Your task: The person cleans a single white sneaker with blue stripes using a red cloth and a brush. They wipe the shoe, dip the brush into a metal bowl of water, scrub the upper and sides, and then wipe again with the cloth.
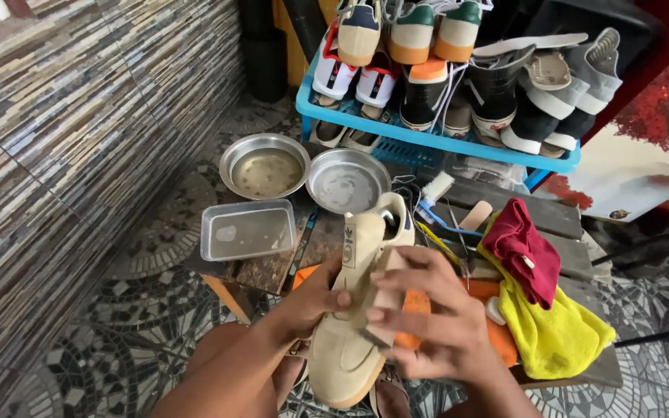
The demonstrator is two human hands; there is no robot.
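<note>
Beige suede sneaker (350, 310) held low in front of the body, toe toward the camera, heel toward the wooden bench (567, 224).

Left hand (315, 302) clamped on the shoe's left flank, thumb pressed across the upper, apparently to steady it.

Right hand (427, 325) closed around a small pale block (387, 298), probably a suede eraser or sponge, laid flat on the upper; fingers curled over it, seemingly for rubbing pressure.

On the bench, within reach: two round steel bowls (265, 166) holding cloudy liquid, a rectangular steel tray (248, 230), a white-bristled brush (437, 188), a maroon cloth (526, 251) over a yellow cloth (555, 333), an orange cloth (497, 337) beneath.

Behind, a blue plastic rack (427, 139) packed with sneakers, standing well apart from the work in hand. Patterned tile floor, striped stone wall to the left.
</note>
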